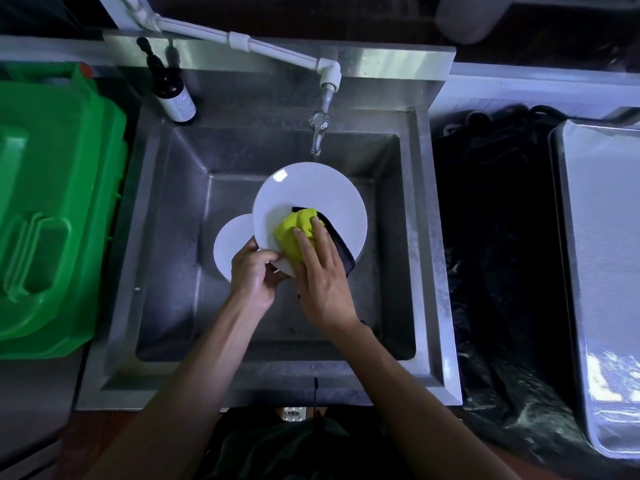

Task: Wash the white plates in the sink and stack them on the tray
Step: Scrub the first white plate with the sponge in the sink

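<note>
A large white plate (311,195) is held over the steel sink (173,237). My left hand (254,271) grips its near rim with thumb on top. My right hand (320,282) presses a yellow and dark cloth (298,230) flat against the plate's face with straight fingers. A second white plate (230,244) lies lower in the sink, partly hidden behind the first plate and my left hand. The metal tray (602,271) lies at the far right with nothing on it.
A tap (318,129) on white pipework hangs over the sink's back. A dark soap bottle (171,88) stands at the back left corner. A green plastic bin (52,209) sits left of the sink. A black bag (495,254) lies between sink and tray.
</note>
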Demonstrator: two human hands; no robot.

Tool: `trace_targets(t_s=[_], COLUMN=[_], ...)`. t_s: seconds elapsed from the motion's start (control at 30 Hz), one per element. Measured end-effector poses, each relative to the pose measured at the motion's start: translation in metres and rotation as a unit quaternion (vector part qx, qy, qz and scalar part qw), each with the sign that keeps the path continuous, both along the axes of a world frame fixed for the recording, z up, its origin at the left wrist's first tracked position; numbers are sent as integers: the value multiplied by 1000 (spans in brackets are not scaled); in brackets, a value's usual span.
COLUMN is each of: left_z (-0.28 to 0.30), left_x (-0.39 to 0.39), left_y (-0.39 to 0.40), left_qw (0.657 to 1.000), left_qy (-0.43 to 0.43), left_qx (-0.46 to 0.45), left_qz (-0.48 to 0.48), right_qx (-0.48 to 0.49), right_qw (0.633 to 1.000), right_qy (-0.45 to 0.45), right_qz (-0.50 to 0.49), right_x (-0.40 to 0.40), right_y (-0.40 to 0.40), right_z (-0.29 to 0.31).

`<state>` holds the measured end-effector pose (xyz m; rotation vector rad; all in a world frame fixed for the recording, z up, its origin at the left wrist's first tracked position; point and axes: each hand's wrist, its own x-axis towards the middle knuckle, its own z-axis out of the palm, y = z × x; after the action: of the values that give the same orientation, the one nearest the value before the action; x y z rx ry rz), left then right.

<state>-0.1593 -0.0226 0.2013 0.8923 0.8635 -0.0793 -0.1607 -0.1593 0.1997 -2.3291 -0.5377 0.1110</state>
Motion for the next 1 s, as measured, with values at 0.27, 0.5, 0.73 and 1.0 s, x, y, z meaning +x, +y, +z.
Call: trace_targets(t_s=[0.27, 0.5, 0.73, 1.0], left_z=[1, 7, 3, 3], left_x=[-2, -2, -6, -6], left_y=[8, 12, 10, 11], left_qw=[1000, 995, 988, 979], left_qy=[-5, -7, -10, -37], left_qx=[17, 44, 39, 40], left_qz=[-16, -89, -150, -196], right_qx=[-23, -13, -9, 35], right_qw=[998, 998, 999, 995], right_qy=[-4, -20, -31, -44], right_qz=[-58, -64, -26, 86], right_x=[17, 54, 85, 79], right_y=[-29, -38, -28, -3], right_z=[-6, -3, 4, 14])
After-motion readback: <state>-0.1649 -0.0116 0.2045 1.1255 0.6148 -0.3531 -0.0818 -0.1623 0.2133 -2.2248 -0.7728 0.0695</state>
